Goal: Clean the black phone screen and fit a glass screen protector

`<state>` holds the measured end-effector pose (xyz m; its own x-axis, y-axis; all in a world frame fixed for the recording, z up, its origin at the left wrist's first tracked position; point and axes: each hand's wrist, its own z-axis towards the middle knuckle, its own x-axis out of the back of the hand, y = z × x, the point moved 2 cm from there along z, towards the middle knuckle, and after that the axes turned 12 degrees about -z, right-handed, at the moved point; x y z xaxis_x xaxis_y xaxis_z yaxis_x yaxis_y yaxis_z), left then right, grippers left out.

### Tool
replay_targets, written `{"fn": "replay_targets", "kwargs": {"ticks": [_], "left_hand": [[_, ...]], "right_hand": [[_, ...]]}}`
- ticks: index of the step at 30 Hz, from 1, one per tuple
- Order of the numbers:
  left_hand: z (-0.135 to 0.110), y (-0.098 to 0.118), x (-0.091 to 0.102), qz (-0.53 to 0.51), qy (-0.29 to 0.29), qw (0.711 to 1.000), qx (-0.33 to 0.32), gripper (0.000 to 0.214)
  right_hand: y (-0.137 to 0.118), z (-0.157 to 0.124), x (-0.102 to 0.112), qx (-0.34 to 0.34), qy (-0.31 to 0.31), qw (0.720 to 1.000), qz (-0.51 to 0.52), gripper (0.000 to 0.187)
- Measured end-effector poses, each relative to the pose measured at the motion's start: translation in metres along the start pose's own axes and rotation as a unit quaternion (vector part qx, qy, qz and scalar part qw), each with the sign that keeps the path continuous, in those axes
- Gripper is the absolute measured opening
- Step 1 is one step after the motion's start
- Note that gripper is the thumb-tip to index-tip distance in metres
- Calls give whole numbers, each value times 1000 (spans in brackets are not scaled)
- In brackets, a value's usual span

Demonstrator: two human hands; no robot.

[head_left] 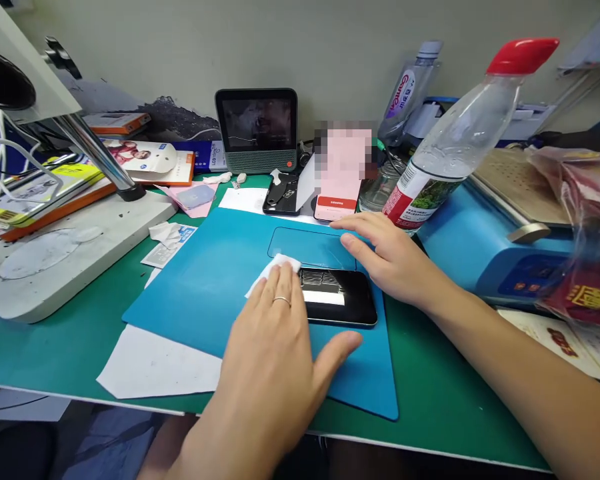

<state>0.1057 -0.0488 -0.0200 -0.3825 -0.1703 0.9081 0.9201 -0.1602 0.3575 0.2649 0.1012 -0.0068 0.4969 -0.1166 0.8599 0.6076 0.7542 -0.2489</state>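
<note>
A black phone [347, 305] lies face up on the blue mat [190, 287], with a white bar and keyboard-like lines reflected or shown on its screen. My left hand [275, 340] presses a folded white wipe [275, 267] under its flat fingertips at the phone's left end, hiding that end; its thumb sticks out to the right. Just behind the phone is a clear screen protector [307, 248] with a thin dark outline. Over the protector's right end is my right hand [385, 253], fingers apart and nothing held; whether its fingertips touch the protector, I cannot tell.
Behind the mat stand a smart display [257, 127], a lit pink-screen phone [343, 180] and a glass jar [380, 187]. A red-capped bottle [445, 147] leans by a blue machine [500, 247] at right. A white stand base [80, 247] occupies the left.
</note>
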Motion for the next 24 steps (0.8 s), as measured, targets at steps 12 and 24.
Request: {"fn": "replay_targets", "kwargs": {"ticks": [12, 24], "left_hand": [[14, 48, -9, -190, -144, 964, -118, 105], [1, 0, 8, -86, -95, 990, -50, 99]], "right_hand": [[-1, -1, 3, -2, -2, 1000, 6, 33], [5, -3, 6, -18, 1, 1000, 9, 33]]}}
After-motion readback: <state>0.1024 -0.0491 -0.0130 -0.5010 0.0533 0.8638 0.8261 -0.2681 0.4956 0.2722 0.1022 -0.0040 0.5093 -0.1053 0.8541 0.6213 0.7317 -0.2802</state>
